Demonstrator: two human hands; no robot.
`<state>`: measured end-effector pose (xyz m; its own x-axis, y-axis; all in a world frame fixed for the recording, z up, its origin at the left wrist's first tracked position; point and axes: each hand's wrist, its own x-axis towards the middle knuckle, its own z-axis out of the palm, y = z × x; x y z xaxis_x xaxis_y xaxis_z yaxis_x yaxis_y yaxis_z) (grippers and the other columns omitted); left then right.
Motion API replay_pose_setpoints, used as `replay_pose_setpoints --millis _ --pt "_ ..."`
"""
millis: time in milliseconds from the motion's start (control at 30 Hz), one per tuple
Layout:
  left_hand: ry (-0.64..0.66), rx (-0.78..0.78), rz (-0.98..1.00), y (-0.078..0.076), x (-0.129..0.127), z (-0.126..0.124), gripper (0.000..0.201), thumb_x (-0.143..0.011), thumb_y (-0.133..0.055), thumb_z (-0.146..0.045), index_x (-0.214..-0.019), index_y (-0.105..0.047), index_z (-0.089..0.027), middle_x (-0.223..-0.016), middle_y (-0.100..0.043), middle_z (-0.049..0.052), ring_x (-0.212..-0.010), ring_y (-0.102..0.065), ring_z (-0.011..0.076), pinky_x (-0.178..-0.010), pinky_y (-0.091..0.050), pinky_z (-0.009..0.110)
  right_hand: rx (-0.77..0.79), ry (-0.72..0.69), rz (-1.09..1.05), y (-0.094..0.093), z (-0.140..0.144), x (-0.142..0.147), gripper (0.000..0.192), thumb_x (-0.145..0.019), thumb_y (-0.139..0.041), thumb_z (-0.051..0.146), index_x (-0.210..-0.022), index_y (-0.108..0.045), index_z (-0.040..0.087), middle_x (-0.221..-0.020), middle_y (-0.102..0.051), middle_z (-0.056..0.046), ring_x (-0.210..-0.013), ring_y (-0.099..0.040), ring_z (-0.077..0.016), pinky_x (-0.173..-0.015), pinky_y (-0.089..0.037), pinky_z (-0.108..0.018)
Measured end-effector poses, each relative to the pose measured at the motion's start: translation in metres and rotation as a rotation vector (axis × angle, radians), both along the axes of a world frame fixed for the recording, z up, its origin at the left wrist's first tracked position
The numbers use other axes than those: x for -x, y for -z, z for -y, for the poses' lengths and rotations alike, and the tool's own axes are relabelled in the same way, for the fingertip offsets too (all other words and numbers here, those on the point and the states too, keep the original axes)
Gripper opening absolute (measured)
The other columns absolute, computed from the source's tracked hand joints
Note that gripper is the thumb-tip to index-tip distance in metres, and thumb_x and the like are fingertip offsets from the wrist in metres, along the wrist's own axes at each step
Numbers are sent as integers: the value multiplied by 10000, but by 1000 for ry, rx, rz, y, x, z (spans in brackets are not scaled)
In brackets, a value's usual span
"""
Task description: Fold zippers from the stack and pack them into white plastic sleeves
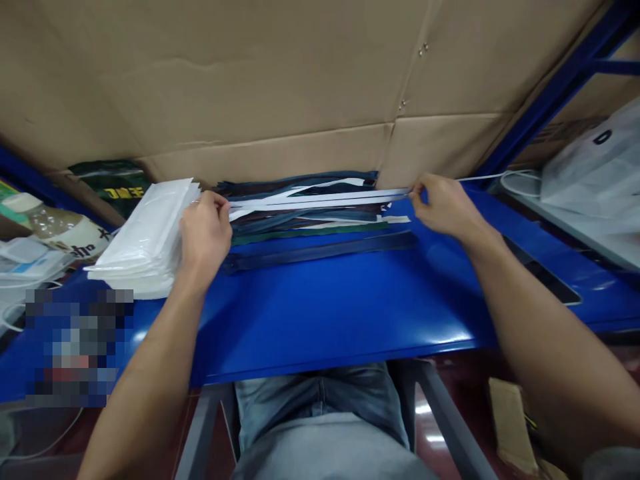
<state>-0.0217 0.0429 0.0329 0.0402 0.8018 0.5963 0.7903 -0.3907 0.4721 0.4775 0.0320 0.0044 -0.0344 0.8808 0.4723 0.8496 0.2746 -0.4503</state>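
A white zipper (320, 201) is stretched nearly level between my two hands, over the table. My left hand (205, 230) pinches its left end, close beside a stack of white plastic packets (145, 230). At the other end, the fingertips of my right hand (443, 205) are closed on the zipper. Beneath and behind it lies a loose pile of zippers (320, 219) in dark blue, green, brown and white. One dark navy zipper (325, 252) rests apart, nearer to me, on the blue tabletop (330, 307).
Cardboard (250, 80) lines the back, with a blue metal post (537, 87) at right. A bottle (55, 223) and a dark green bag (113, 183) stand left. A dark flat panel (545, 273) lies under my right forearm; a white plastic bag (595, 167) sits beyond.
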Motion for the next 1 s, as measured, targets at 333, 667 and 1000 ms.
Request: replay_pose_setpoints --millis 333,667,1000 --pt "74 -83 -102 2 -57 36 142 -984 -776 -329 -1083 -723 -243 -1051 -769 94 -922 -725 288 -853 -568 419 202 -215 -328 2 23 64 189 -905 -846 403 -987 -836 233 -930 -846 -96 -885 -822 -310 -847 -641 -466" --pt "428 160 -262 25 -119 60 190 -1085 -679 -366 -1004 -813 -258 -831 -792 40 -678 -709 216 -628 -451 320 324 -482 -581 0 59 137 363 -874 -926 528 -1050 -767 253 -973 -865 -95 -961 -844 -347 -824 -680 -481" --pt "265 64 -258 2 -92 56 164 -991 -687 -298 -852 -764 -260 -713 -733 26 -607 -643 217 -578 -404 334 263 -303 -412 -18 52 103 256 -857 -910 403 -1039 -836 240 -912 -853 -94 -872 -835 -348 -677 -648 -425"
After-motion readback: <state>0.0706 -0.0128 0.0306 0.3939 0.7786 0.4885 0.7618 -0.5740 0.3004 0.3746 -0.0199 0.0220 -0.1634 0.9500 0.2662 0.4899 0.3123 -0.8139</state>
